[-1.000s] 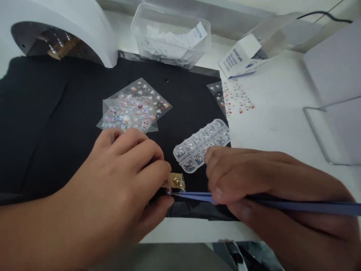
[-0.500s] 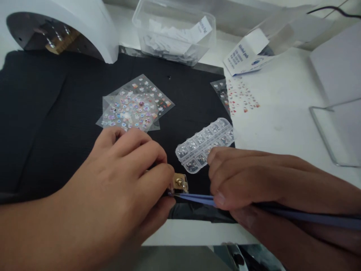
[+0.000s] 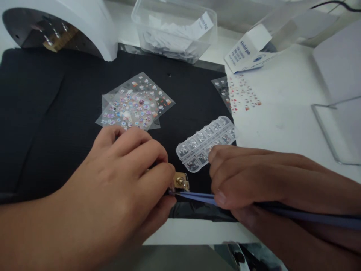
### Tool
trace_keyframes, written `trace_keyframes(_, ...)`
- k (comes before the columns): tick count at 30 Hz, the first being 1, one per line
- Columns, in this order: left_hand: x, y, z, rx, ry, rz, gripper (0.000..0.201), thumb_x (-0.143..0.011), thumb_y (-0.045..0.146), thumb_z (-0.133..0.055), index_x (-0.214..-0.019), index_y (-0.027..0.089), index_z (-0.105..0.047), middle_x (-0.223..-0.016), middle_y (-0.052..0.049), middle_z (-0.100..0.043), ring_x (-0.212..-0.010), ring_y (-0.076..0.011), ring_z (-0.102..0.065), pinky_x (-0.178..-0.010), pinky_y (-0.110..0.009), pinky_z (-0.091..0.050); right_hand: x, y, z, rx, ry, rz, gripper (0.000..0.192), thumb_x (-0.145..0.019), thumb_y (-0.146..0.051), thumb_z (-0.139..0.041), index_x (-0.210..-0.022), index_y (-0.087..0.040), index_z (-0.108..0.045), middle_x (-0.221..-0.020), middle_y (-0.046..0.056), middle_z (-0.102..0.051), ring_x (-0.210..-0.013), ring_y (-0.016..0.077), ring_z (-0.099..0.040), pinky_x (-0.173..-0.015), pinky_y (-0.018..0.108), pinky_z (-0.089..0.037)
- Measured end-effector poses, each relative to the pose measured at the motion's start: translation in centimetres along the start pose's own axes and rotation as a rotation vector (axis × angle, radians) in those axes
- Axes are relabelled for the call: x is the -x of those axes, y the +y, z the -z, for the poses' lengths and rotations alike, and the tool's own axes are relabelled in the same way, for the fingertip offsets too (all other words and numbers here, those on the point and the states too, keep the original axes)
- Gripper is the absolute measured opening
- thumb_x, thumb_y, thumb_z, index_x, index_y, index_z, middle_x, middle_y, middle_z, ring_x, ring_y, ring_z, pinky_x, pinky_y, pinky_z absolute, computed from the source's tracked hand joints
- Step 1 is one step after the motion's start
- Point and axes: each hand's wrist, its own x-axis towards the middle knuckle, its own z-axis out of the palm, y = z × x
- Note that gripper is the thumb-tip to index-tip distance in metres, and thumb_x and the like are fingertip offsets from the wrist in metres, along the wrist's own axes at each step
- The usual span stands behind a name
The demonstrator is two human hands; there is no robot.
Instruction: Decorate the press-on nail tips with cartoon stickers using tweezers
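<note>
**Gold clip pinched at the fingertips, tweezers at its edge**

Gold clip — a small brass-coloured metal piece with a round stud — sits just past the tip of the left hand's curled fingers, which are closed around its near end and hold it down on the black mat. Most of the piece is hidden under those fingers; only the stud end shows. The right hand is closed on blue tweezers, pinched between thumb and forefinger, with the points touching the clip's lower edge right beside the left thumb. Whether the points hold anything cannot be told.

Judged by its look, the clip is light, rigid and smooth — liable to slip or flick away under sideways pressure, so a hold on its flat sides close to the stud seems safest.

Just beyond the right knuckles lies a clear rhinestone case with many small compartments. Further out from the left fingertips rest overlapping sticker sheets. Well beyond them stand a white nail lamp, a clear tub of pads and a small white box.
</note>
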Motion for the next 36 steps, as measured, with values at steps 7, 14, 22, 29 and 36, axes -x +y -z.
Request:
trace_keyframes(7,0.1,-0.1,0.0,-0.015,-0.014,-0.023,0.012,-0.093,0.028,-0.055,-0.091,0.023,-0.065,-0.096,-0.003,-0.068,-0.096,-0.0302,-0.056,-0.081,-0.053,-0.035,0.1,0.7,0.1,0.016,0.006,-0.002,0.017,-0.090,-0.029,-0.058,-0.075,-0.024,-0.061,-0.054,0.004,-0.059,-0.047,0.0173,-0.049,-0.050,0.036,-0.043)
trace_keyframes(14,0.8,-0.1,0.0,0.097,0.024,-0.069,0.011,-0.089,0.019,-0.061,-0.086,0.027,-0.067,-0.096,0.001,-0.071,-0.103,-0.0279,-0.058,-0.087,-0.056,-0.034,0.1,-0.3,0.1,0.041,-0.005,-0.040,0.016,-0.088,-0.034,-0.059,-0.077,-0.024,-0.064,-0.055,0.005,-0.058,-0.050,0.0190,-0.050,-0.051,0.037,-0.044)
trace_keyframes(22,1.2,-0.7,-0.1,0.061,-0.008,-0.150,0.010,-0.087,0.021,-0.064,-0.093,0.028,-0.070,-0.100,0.000,-0.070,-0.103,-0.0285,-0.057,-0.089,-0.054,-0.034,0.0,0.1,0.0,0.031,-0.035,-0.003,0.016,-0.088,-0.038,-0.059,-0.083,-0.024,-0.067,-0.056,0.004,-0.058,-0.050,0.0189,-0.049,-0.053,0.038,-0.046)
trace_keyframes(29,0.9,-0.1,-0.4,0.053,0.036,-0.060,0.008,-0.089,0.021,-0.061,-0.089,0.026,-0.068,-0.104,0.000,-0.073,-0.106,-0.0292,-0.059,-0.087,-0.054,-0.037,0.0,0.5,0.4,0.031,-0.005,0.085,0.011,-0.085,-0.030,-0.066,-0.096,-0.030,-0.070,-0.057,0.001,-0.060,-0.048,0.0184,-0.052,-0.051,0.036,-0.048)
trace_keyframes(36,0.6,0.6,-1.0,-0.005,0.153,0.020,0.015,-0.094,0.026,-0.058,-0.083,0.028,-0.068,-0.092,0.005,-0.077,-0.098,-0.0263,-0.066,-0.089,-0.053,-0.034,0.0,0.7,0.0,-0.016,0.015,0.092,0.018,-0.091,-0.025,-0.057,-0.101,-0.028,-0.071,-0.057,0.002,-0.060,-0.050,0.0170,-0.053,-0.050,0.034,-0.049)
